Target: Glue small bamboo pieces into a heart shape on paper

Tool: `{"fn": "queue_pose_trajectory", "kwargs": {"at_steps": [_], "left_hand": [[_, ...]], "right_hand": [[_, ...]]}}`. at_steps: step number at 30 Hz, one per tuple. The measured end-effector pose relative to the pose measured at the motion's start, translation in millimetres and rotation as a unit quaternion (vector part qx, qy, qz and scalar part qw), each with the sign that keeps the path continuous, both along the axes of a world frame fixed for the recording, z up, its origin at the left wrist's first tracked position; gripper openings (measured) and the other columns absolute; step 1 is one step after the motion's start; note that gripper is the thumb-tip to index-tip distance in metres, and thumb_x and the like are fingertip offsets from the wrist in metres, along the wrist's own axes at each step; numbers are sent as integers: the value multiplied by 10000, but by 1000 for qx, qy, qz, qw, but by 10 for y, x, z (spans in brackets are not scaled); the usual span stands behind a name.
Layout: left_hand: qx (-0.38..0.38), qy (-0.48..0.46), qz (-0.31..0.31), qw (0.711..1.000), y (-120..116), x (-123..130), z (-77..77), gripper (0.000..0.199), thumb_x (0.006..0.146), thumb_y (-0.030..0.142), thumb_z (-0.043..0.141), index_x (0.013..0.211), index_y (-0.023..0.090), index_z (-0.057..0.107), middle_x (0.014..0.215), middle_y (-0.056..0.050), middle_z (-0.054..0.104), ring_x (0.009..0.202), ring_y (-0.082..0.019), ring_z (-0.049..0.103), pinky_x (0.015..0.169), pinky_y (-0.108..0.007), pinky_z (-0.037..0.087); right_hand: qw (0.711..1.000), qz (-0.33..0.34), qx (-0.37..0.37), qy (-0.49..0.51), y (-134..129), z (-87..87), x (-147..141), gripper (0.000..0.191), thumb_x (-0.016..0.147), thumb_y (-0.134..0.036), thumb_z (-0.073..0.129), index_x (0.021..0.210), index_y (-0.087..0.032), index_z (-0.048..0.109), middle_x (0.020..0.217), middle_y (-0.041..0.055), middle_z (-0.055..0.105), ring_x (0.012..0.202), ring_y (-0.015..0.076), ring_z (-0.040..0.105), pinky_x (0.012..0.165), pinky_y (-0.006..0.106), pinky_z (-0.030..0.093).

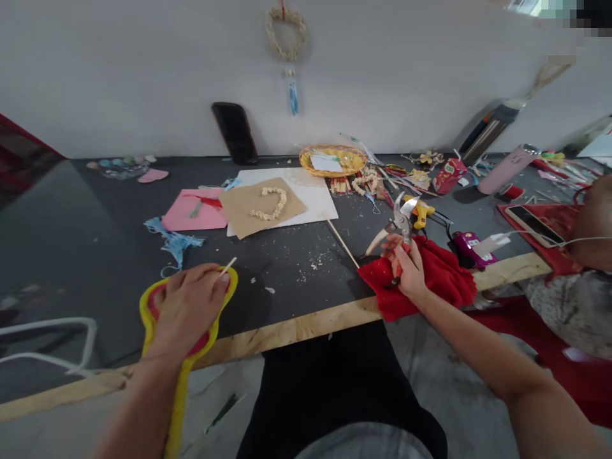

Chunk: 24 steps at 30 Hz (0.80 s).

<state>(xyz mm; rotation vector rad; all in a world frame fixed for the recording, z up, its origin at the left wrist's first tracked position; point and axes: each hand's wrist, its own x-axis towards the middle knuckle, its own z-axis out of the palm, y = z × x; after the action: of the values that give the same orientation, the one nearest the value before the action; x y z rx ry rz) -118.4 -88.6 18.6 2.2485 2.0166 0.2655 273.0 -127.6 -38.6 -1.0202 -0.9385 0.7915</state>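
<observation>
My left hand rests over a yellow-edged red pad at the table's front left, its fingers closed on a short pale stick. My right hand is wrapped round the red handle of the pruning shears, whose blades point up and away. Below that hand lies a red cloth. A longer thin stick reaches from the white sheet to the cloth. On brown paper sits a curved row of pale pieces.
Blue tassels and pink paper lie left of the papers. Behind stand a phone and a yellow basket. A glue gun, purple device and pink bottle are on the right, beside another person's arm.
</observation>
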Motion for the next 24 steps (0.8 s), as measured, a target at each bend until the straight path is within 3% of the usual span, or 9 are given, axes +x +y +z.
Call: {"fn": "queue_pose_trajectory", "kwargs": {"at_steps": [4, 8, 12, 14, 16, 18, 21, 24], "left_hand": [[-25, 35, -2, 999, -103, 117, 6, 396, 960, 356, 319, 986, 188, 678, 1343, -112, 572, 1232, -388, 451, 938, -582, 374], [-41, 30, -28, 998, -64, 145, 94, 369, 944, 335, 340, 953, 184, 676, 1298, -132, 598, 1186, -387, 500, 936, -540, 398], [5, -74, -99, 992, 135, 316, 448, 278, 916, 305, 392, 811, 186, 620, 1070, -139, 655, 1013, -307, 614, 861, -407, 452], [-29, -180, -130, 975, 253, 516, 650, 298, 917, 390, 440, 759, 192, 596, 841, -83, 659, 732, -217, 627, 699, -340, 465], [-135, -336, -162, 918, 385, 753, 771, 366, 924, 475, 436, 840, 182, 639, 681, -49, 620, 515, -137, 511, 507, -268, 396], [-247, -500, -186, 809, 544, 968, 762, 366, 894, 500, 512, 976, 171, 649, 748, -55, 642, 431, -71, 390, 411, -219, 291], [-362, -630, -157, 669, 816, 1146, 533, 428, 866, 504, 578, 1144, 180, 615, 702, -33, 623, 401, -37, 294, 372, -171, 186], [-384, -707, -109, 584, 1027, 1156, 225, 460, 853, 497, 608, 1209, 207, 584, 678, -8, 615, 393, -31, 271, 358, -141, 156]], "right_hand": [[1000, -3, -5, -7, -16, 26, -11, 167, 875, -356, 589, 1007, -263, 632, 1029, 33, 645, 877, 162, 637, 708, 307, 570], [998, 19, 29, -45, 121, 253, -22, 172, 870, -346, 597, 1019, -260, 610, 1000, 31, 627, 872, 171, 628, 720, 321, 565], [981, 28, 78, -175, 444, 650, -44, 189, 871, -333, 597, 1051, -275, 587, 995, 22, 599, 880, 176, 609, 815, 366, 553], [954, -9, 106, -281, 645, 796, -82, 163, 855, -305, 618, 1011, -265, 596, 1109, 48, 569, 1064, 219, 572, 937, 426, 515], [923, -50, 134, -357, 837, 845, -141, 131, 836, -292, 635, 960, -259, 608, 1259, 64, 500, 1261, 259, 458, 1048, 473, 442], [920, -44, 136, -366, 986, 790, -207, 194, 842, -285, 619, 1034, -269, 595, 1297, 64, 489, 1300, 259, 433, 1049, 471, 444], [949, 23, 87, -302, 1079, 594, -276, 317, 870, -269, 559, 1186, -260, 527, 1082, 50, 614, 1019, 208, 605, 879, 399, 540], [957, 26, 46, -286, 1042, 420, -298, 231, 853, -226, 543, 1084, -229, 555, 882, 12, 628, 754, 162, 601, 747, 339, 545]]}}
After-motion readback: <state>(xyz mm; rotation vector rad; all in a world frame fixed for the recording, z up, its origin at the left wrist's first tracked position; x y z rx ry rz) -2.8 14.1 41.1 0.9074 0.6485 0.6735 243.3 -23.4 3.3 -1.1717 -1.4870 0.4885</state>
